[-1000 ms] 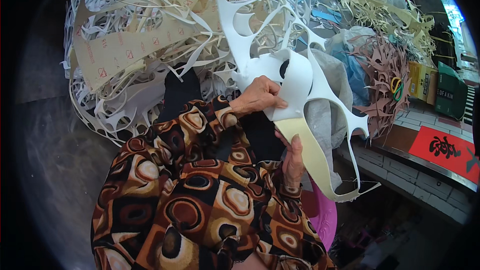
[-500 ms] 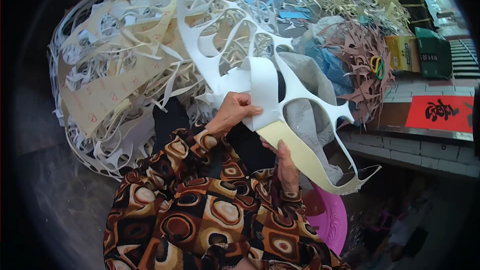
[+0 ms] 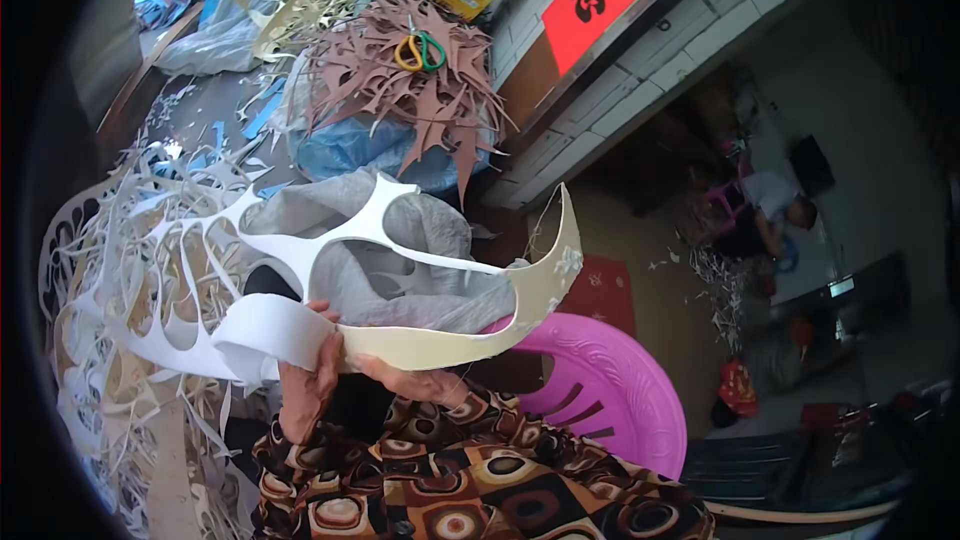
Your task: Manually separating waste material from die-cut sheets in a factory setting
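A die-cut sheet offcut [image 3: 278,330], white on one face and cream on the other, stretches between my hands, with large rounded cut-outs along it. My left hand [image 3: 308,392] is closed on the white part, where a wide band curls over. Close beside it, my right hand [image 3: 412,378] grips the lower edge of the cream strip [image 3: 440,348], its fingers partly hidden behind the material. The strip's far end bends upward to a thin point with frayed threads. Behind the cut-outs, a grey plastic bag [image 3: 365,290] shows.
White and cream offcuts [image 3: 150,430] are heaped at the left. Yellow-and-green-handled scissors [image 3: 420,52] lie on brown scraps [image 3: 440,100] above a blue bag [image 3: 365,158]. A pink plastic chair [image 3: 645,385] stands close at my right. Another person [image 3: 775,202] sits farther right.
The view has swung right, so the scrap heaps appear farther left and the pink chair shows more. The offcut's cream strip now lies nearly level; both hands still grip the offcut.
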A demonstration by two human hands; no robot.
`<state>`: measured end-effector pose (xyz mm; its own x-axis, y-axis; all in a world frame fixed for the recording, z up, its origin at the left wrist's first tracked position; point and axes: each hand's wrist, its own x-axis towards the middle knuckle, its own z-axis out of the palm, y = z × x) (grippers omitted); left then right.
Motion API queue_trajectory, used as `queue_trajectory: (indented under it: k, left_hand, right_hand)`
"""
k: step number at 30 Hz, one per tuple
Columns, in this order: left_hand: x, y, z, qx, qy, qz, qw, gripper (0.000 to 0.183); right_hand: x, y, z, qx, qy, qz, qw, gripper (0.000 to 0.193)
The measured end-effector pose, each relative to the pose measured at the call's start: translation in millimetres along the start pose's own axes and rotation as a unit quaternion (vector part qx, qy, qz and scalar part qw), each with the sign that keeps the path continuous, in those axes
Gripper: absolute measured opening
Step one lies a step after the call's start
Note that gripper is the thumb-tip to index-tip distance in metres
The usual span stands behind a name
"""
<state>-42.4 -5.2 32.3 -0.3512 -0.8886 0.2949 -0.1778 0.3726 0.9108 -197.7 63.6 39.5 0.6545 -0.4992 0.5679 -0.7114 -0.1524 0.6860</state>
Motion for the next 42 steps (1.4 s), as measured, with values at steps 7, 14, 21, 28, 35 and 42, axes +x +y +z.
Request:
queue_trajectory:
  k: [7, 14, 21, 28, 35, 42]
  left_hand:
    - [6.5, 1.8, -2.8, 0.031, -0.012, 0.014, 0.999, 0.007]
    - [14.5, -11.5, -1.1, 0.106, -0.044, 0.018, 0.993, 0.008]
    - [11.7, -19.8, 6.6, 0.038, 0.016, -0.008, 0.999, 0.008]
    - [10.2, -5.5, -5.2, -0.037, -0.022, -0.11, 0.993, 0.008]
    - [17.4, -7.3, -9.8, -0.023, -0.059, -0.136, 0.989, 0.009]
    - [20.6, -10.8, -9.1, 0.025, -0.082, -0.055, 0.995, 0.007]
  right_hand:
    - [6.7, 15.1, 8.0, 0.253, 0.055, 0.13, 0.957, 0.033]
    - [3.3, 6.0, 16.0, 0.498, -0.023, 0.258, 0.827, 0.035]
    - [-1.0, -0.8, 26.8, 0.686, -0.106, 0.307, 0.651, 0.029]
    - [-2.1, 7.6, 30.1, 0.857, -0.227, 0.369, 0.281, 0.029]
    - [1.0, 9.7, 28.1, 0.869, -0.205, 0.386, 0.233, 0.025]
    - [-1.2, 9.8, 28.6, 0.87, -0.202, 0.379, 0.24, 0.025]
